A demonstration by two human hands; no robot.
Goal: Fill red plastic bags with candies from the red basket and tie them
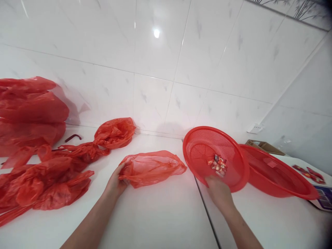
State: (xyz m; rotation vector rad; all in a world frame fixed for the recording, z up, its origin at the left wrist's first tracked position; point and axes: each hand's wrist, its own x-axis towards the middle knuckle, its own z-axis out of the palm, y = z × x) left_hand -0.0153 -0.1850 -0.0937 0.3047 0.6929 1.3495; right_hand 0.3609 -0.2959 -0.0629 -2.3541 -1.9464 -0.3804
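**My hands, a red bag and a red basket**

My left hand point(117, 183) is on the white flat surface point(160, 214). Its fingers are curled shut on the open end of a thin red see-through plastic bag point(153, 167). The bag lies flat and floppy on the surface, in the middle, just left of the basket.

My right hand point(219, 190) holds the near rim of a round red plastic mesh basket point(207, 148). My fingers are closed on the rim, and the basket is tipped up on its edge, so I can look inside. Some small red wrapped candies point(218, 163) sit low in the basket, close to my hand.

A second round red plastic basket point(280, 176) sits right behind the first one, touching it. More small red candies point(310, 173) lie far off on the right.

On the left there is a big heap of crumpled red plastic bags point(38, 173). One knotted red bag point(115, 133) lies near the white tiled wall point(155, 69). A brown cardboard box point(264, 147) is at the back, by the wall.
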